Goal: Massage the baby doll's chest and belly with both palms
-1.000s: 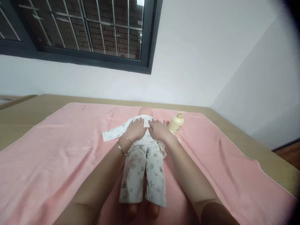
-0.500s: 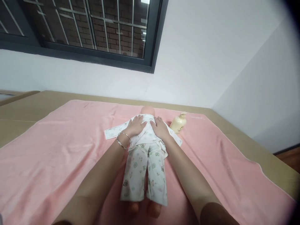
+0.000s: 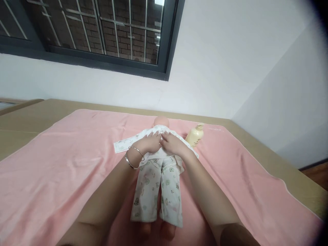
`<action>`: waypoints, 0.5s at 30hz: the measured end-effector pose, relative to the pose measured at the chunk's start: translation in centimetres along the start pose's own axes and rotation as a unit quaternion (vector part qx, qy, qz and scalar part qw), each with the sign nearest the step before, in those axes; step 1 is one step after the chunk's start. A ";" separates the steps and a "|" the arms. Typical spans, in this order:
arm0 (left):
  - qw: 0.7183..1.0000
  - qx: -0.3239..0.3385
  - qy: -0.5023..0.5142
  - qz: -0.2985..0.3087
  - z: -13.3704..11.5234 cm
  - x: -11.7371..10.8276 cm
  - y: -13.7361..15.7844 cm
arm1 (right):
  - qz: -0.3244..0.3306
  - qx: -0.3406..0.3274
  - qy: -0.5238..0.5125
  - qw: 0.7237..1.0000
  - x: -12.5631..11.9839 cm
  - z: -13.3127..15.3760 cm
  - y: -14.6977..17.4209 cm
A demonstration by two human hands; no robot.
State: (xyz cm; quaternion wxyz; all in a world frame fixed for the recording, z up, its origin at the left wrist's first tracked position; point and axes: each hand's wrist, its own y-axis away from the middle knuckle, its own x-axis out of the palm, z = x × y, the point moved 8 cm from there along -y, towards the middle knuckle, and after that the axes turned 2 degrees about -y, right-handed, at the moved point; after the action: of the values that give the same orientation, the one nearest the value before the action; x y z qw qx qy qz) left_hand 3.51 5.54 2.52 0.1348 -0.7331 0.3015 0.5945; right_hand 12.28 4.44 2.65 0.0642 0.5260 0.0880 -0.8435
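Observation:
A baby doll (image 3: 147, 188) in a white printed top and trousers lies stretched out on a pink blanket (image 3: 77, 164), its head at the far end and its feet toward me. My left hand (image 3: 151, 142) rests flat on the doll's torso, fingers extended, a silver bangle at the wrist. Against it lies my right hand (image 3: 172, 142), also flat on the torso, the fingertips of both meeting near the middle. Neither hand grasps anything. The doll's sleeves spread out to both sides; the right one is partly covered by my forearm.
A cream pump bottle (image 3: 195, 135) stands on the blanket to the right of the doll's shoulder. Under the blanket is a wooden surface (image 3: 61, 106), bordered at the back by a white wall (image 3: 205, 68) with a dark-framed barred window (image 3: 164, 68).
Both hands have slid inward over the doll's torso, from lying apart at its sides to touching at the middle. The doll and bottle stay in place.

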 end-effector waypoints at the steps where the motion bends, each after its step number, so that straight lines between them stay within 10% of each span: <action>1: 1.000 -0.018 0.005 -0.005 0.6 0.2 -0.4 | -0.017 0.012 -0.014 1.000 -0.1 -0.6 -0.3; 7: 0.997 -0.058 0.039 -0.025 3.1 0.9 -2.0 | -0.075 0.092 -0.042 0.992 0.3 -4.0 -1.7; 15: 0.999 -0.029 -0.005 0.036 1.0 -0.2 0.5 | -0.010 0.066 0.047 0.997 -1.6 0.1 0.9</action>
State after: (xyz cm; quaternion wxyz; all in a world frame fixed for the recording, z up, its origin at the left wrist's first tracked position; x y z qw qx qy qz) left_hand 2.40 5.74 2.54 0.0934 -0.7221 0.3100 0.6113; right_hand 13.07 3.53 4.05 0.0167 0.5670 0.0401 -0.8226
